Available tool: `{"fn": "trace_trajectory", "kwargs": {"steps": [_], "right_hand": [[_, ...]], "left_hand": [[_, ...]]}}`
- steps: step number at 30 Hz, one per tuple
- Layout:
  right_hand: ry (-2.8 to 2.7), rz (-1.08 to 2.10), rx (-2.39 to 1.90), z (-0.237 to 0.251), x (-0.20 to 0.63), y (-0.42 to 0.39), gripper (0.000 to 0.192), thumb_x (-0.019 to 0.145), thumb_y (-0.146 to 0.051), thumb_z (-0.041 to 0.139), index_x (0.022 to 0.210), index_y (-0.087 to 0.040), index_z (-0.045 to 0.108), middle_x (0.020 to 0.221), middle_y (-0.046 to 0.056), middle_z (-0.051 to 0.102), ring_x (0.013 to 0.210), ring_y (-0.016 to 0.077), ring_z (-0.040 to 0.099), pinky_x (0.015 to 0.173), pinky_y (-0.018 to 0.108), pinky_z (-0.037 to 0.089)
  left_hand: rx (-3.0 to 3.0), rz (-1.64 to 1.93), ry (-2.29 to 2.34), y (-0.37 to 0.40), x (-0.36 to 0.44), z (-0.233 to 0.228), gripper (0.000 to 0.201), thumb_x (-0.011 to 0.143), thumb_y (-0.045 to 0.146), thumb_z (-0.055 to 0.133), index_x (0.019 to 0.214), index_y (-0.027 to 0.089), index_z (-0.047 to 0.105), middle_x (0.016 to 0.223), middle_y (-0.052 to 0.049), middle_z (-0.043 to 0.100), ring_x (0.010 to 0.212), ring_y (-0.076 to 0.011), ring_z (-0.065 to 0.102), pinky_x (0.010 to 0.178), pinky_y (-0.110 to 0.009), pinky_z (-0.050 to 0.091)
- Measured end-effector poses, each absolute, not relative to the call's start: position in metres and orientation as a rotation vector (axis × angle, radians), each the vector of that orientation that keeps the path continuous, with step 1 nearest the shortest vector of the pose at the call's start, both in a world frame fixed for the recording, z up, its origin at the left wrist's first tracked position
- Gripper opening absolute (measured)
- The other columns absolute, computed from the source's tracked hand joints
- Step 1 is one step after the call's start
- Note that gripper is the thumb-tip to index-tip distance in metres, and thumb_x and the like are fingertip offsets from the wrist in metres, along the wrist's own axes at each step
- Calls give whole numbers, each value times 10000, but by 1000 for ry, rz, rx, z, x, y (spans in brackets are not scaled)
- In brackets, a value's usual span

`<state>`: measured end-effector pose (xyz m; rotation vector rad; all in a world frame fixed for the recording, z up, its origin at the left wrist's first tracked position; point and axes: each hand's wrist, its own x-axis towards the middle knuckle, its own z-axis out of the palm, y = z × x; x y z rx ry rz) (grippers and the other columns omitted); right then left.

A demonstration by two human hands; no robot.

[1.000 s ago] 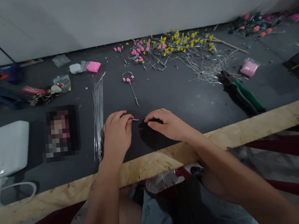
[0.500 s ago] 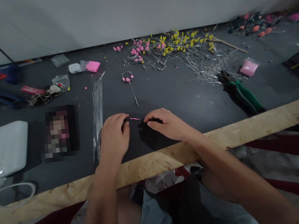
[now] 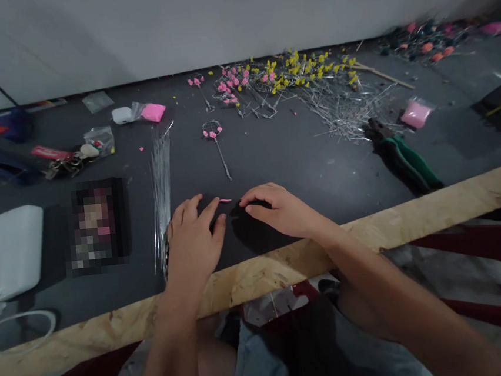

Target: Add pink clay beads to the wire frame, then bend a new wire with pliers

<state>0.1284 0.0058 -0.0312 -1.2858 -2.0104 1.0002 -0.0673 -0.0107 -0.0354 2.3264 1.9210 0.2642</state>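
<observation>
A thin pink strip of what looks like clay (image 3: pixel 226 201) lies on the dark tabletop between my hands. My left hand (image 3: pixel 196 231) is open, palm down, its index fingertip at the strip's left end. To the right of the strip, my right hand (image 3: pixel 274 206) rests with fingers curved and thumb apart, holding nothing. Beyond them lies a twisted-wire piece (image 3: pixel 217 144) with a looped head and small pink blobs on it. A bundle of straight wires (image 3: pixel 161 185) runs alongside my left hand.
Pliers with green and black handles (image 3: pixel 402 158) lie at the right. Wire stems with yellow blobs (image 3: pixel 305 70) are heaped at the back. Pink packets (image 3: pixel 153 111) and a white power bank (image 3: pixel 11 252) with a cable are on the table. A wooden edge (image 3: pixel 259 279) runs along the front.
My left hand has spread its fingers and its index finger has come over to the strip's left end. My right hand looks unchanged. The view has shifted slightly.
</observation>
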Motion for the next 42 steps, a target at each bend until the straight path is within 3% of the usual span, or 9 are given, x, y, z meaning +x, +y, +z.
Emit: {"fn": "trace_trajectory", "kwargs": {"steps": [6, 14, 25, 33, 42], "right_hand": [[-2032, 999, -1288, -31, 127, 6, 190, 870, -255, 471, 974, -251, 630, 1056, -11, 663, 1027, 172, 540, 941, 361, 341], [-2230, 781, -1472, -31, 110, 3, 415, 844, -362, 500, 1255, -308, 526, 1228, 61, 515, 1121, 266, 415, 932, 428, 294], [-2305, 715, -1538, -30, 106, 2, 409, 847, -399, 482, 1240, -303, 542, 1283, 66, 457, 1145, 277, 379, 927, 426, 290], [-2248, 749, -1492, -31, 108, 3, 396, 844, -389, 493, 1228, -308, 551, 1263, 58, 487, 1138, 274, 400, 929, 436, 298], [-2045, 825, -1454, -35, 110, 5, 329, 849, -326, 500, 1162, -276, 588, 1174, 31, 576, 1073, 222, 464, 911, 392, 316]], "left_hand": [[2281, 281, 1939, -8, -64, -32, 349, 868, 345, 442, 1172, 248, 584, 1312, -94, 496, 1220, -312, 412, 970, -513, 365], [2216, 322, 1948, 4, -66, -35, 292, 840, 327, 476, 1073, 242, 630, 1266, -59, 540, 1189, -289, 445, 989, -468, 361], [2182, 388, 1907, 3, -72, -39, 344, 832, 318, 500, 1155, 220, 564, 1266, -58, 550, 1212, -274, 432, 999, -451, 361], [2276, 236, 1890, -3, -70, -35, 340, 871, 337, 428, 1157, 251, 590, 1321, -57, 493, 1235, -286, 403, 1005, -474, 352], [2290, 271, 1855, -1, -72, -37, 353, 860, 332, 451, 1184, 241, 556, 1288, -61, 526, 1214, -279, 426, 993, -475, 364]]}}
